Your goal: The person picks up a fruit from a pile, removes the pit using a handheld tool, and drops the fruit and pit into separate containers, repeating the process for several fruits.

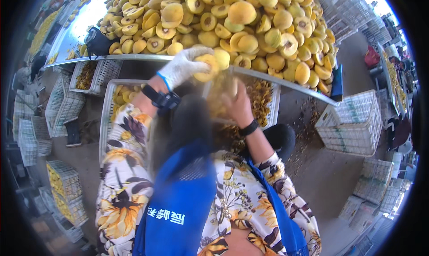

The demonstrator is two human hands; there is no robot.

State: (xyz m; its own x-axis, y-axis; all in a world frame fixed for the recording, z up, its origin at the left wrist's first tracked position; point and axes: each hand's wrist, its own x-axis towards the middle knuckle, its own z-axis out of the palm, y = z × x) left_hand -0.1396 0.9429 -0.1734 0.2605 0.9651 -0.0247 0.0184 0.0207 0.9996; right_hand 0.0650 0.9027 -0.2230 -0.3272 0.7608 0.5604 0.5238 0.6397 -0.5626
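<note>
My left hand (182, 69), in a white glove with a blue cuff edge, is closed around yellow peach halves (205, 68) at the near edge of the table. Just right of it and lower, my bare right hand (239, 105) is smeared by motion. Its fingers are bent, but whatever they may hold is blurred. Beyond both hands rises a large heap of yellow peach halves (241, 14), several with brown pits showing. Under my right hand a white crate (274, 109) holds brown pits and scraps. Beside my left forearm, another white crate (106, 117) contains yellow peach halves.
A metal table edge (134, 57) runs across in front of me. A black bag-like object (98, 42) sits on its left part. White plastic crates (351, 137) stand at the right, and stacked crates (67, 189) at the left. Scraps litter the floor (300, 142).
</note>
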